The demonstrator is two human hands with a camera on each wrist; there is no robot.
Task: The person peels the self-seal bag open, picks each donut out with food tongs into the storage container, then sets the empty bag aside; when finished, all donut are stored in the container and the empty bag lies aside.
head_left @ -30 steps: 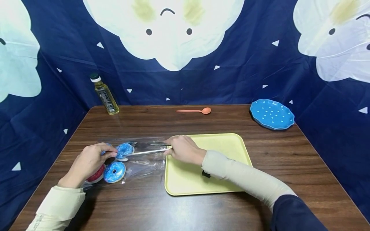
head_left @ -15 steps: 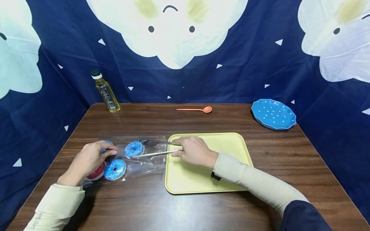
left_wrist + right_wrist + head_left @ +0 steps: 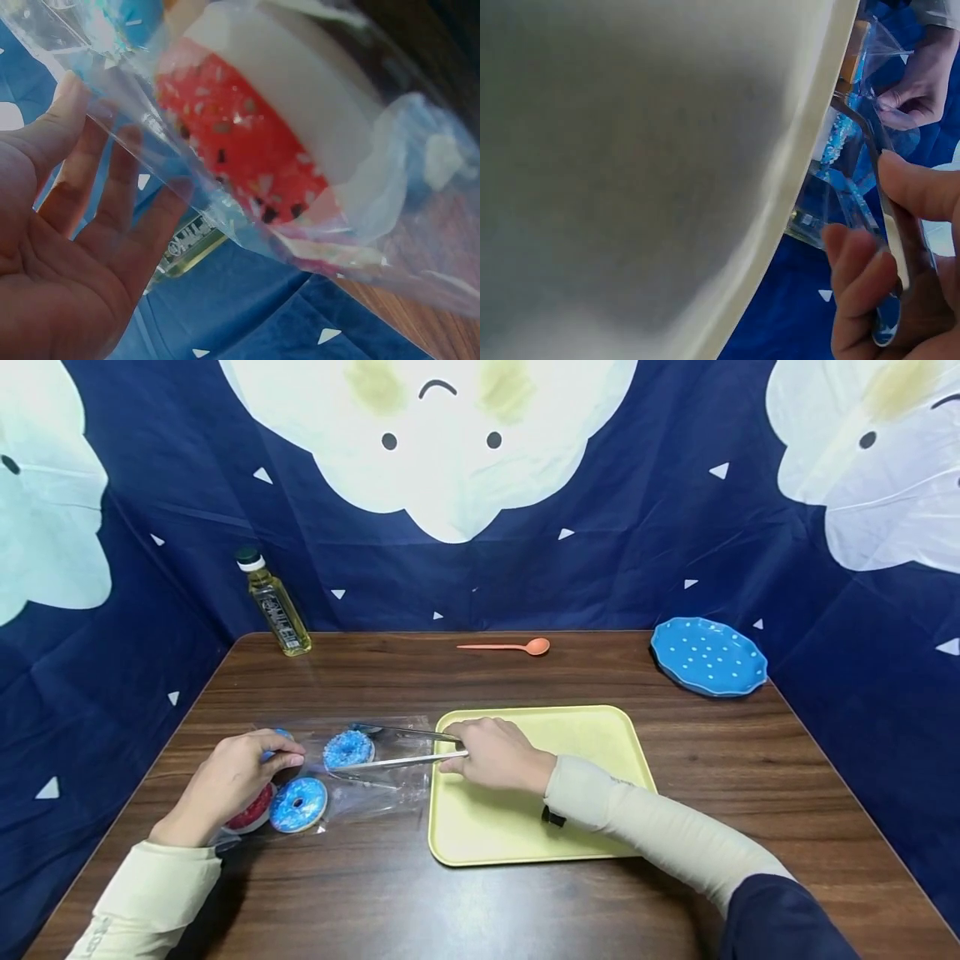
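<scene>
A clear plastic bag (image 3: 375,806) lies on the left of the table, its near side pinched by my left hand (image 3: 225,781). My right hand (image 3: 498,756) grips metal tongs (image 3: 408,761), which reach into the bag. Between the tong arms sits a blue sprinkled toy donut (image 3: 339,752). A second blue donut (image 3: 311,814) and a red donut (image 3: 251,814) lie closer to the left hand, with another blue one mostly hidden behind its fingers. In the left wrist view the red donut (image 3: 232,135) shows large through the plastic.
Beside the bag is a yellow tray (image 3: 540,835), its left edge under the right hand. An oil bottle (image 3: 279,614) stands at the back left corner, an orange spoon (image 3: 536,647) lies along the back edge, and a blue dotted plate (image 3: 708,656) is at back right.
My right hand and the tongs have shifted right, bringing the blue donut away from the left hand toward the bag's mouth. The left hand has stayed nearly still.
</scene>
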